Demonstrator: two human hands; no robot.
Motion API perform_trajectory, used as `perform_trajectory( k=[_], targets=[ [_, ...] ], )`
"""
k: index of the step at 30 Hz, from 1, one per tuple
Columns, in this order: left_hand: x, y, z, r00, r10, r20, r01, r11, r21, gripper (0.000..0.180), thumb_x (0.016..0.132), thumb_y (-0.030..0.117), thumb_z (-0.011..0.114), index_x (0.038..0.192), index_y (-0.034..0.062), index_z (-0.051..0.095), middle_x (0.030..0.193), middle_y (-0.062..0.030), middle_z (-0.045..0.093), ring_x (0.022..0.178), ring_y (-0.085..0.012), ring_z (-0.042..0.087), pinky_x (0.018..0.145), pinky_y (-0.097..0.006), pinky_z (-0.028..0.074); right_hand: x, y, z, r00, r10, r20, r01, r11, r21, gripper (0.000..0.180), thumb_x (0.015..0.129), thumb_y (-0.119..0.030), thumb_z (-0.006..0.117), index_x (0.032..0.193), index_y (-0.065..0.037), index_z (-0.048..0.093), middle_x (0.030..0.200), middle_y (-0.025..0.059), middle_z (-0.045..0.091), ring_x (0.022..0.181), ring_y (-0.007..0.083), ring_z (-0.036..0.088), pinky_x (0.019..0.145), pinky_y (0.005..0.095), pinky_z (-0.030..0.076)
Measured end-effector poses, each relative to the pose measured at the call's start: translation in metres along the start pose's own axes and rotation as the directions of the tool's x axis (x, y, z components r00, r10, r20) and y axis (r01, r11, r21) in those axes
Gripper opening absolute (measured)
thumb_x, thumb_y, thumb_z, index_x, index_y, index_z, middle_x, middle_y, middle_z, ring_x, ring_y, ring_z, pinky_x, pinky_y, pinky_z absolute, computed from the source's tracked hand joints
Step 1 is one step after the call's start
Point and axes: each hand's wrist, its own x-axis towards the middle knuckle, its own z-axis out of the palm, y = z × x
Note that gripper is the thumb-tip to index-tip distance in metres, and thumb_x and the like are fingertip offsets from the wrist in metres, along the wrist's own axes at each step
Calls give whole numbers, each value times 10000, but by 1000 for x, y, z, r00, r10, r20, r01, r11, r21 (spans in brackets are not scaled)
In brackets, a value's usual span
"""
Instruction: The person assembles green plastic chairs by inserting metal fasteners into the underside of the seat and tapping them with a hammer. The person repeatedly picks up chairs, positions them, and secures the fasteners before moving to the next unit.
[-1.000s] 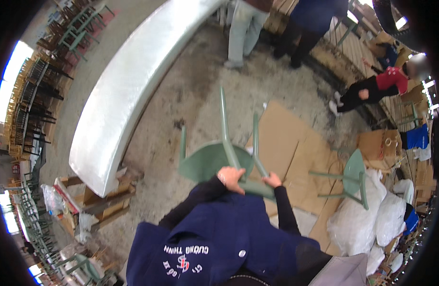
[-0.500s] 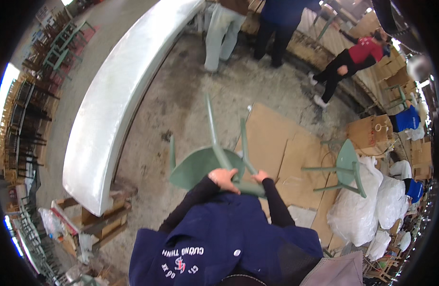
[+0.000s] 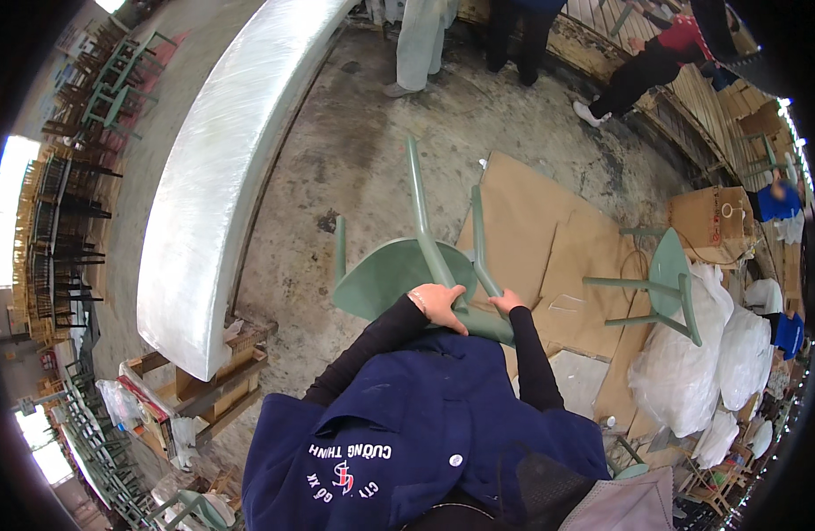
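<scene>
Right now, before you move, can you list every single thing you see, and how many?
Rounded-seat chair with slim legs: one, green, centre
Second rounded-seat chair: one, green, right
Bulging plastic-wrapped bundles: several, white, right
Flat cardboard sheeting: count unclear, brown, floor ahead
Cardboard box: one, brown, right
Long film-wrapped block: one, silvery white, left
Slatted wooden stand: one, brown, at the block's near end
Stacked chairs: many, brown, black and green, far left
Other people: at least four, grey, black, red and blue clothes, top and right
Small clutter: too blurred to count, mixed, lower right
Cloth jacket: one, navy, bottom centre
Left hand: one, black-sleeved, gripping the centre chair
Right hand: one, black-sleeved, gripping its leg
</scene>
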Motion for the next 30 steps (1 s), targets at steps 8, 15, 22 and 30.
perform_trajectory(
  k=[8,15,22,30],
  targets=[
    [0,9,-11,999,2,37,-2,1000,5,984,619,607,731,1346,51,370,983,-246,637,951,-390,615,841,-416,478,29,10,2,991,-51,-127,38,994,-107,573,799,-391,558,1236,-21,539,1181,237,582,1083,367,572,925,435,451],
    [-1,14,-11,999,-26,32,26,1000,2,973,599,587,755,1329,59,389,1065,-245,621,1007,-393,596,849,-427,478,47,-112,-100,954,-247,-168,206,951,-230,524,836,-144,412,1357,-173,453,1303,173,514,1166,347,520,985,453,419],
    [-1,13,-12,999,-13,42,13,1000,15,984,637,621,712,1366,67,350,1053,-263,616,1003,-408,590,869,-423,462,77,-167,-126,953,-262,-151,192,910,-367,537,839,-222,430,1375,-249,439,1324,93,523,1190,306,516,990,436,415],
    [-6,12,-11,1000,-18,-21,18,1000,-5,1013,608,643,714,1364,65,368,1076,-245,620,1028,-376,594,874,-417,467,65,-84,-36,979,-119,-168,73,963,-258,430,754,-292,577,1121,-71,618,1125,211,616,1080,379,578,913,488,463]
  ],
)
